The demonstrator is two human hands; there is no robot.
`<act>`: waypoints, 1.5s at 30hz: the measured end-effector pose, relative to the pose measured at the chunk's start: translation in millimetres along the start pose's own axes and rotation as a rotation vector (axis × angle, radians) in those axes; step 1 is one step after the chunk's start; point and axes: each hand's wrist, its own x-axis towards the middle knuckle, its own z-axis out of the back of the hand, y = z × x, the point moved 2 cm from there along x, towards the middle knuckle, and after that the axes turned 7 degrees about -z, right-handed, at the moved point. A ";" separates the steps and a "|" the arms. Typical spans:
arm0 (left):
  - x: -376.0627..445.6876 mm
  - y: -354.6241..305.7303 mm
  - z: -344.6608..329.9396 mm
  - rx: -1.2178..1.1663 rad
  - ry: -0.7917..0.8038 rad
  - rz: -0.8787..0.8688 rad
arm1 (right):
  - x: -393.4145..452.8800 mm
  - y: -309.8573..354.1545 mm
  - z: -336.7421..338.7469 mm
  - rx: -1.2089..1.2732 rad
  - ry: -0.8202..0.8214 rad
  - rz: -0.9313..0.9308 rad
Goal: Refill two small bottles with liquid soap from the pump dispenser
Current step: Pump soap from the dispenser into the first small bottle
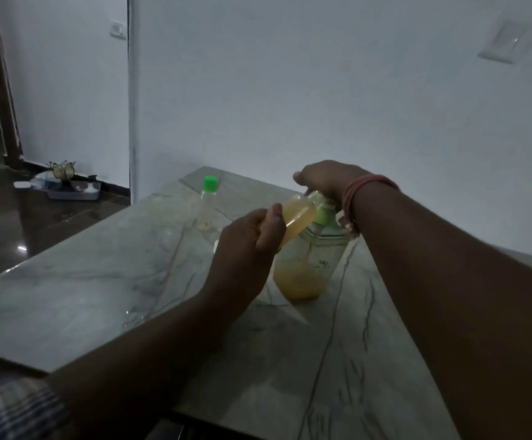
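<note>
Amber soap nearly fills the small bottle [299, 217] that the left hand [245, 249] holds tilted, its mouth at the green pump head [323, 212] so the spout can feed it (my reading). That grip is closed around the bottle's base. The right hand [328, 181] is curled down over the pump, apparently pressing. The dispenser [306, 271] stands mid-table; the second bottle [207, 204], capped green and almost empty, waits near the table's [83, 281] far edge.
</note>
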 end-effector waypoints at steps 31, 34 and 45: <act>-2.8 -5.2 1.6 -0.021 0.019 0.007 | 1.0 -4.9 2.4 0.130 0.087 -0.110; -3.1 -5.4 1.3 -0.008 0.009 -0.007 | 8.5 -6.8 -0.4 0.089 0.027 -0.052; -4.6 -9.5 2.9 -0.006 0.016 0.007 | 7.0 -4.7 2.6 0.147 0.114 -0.120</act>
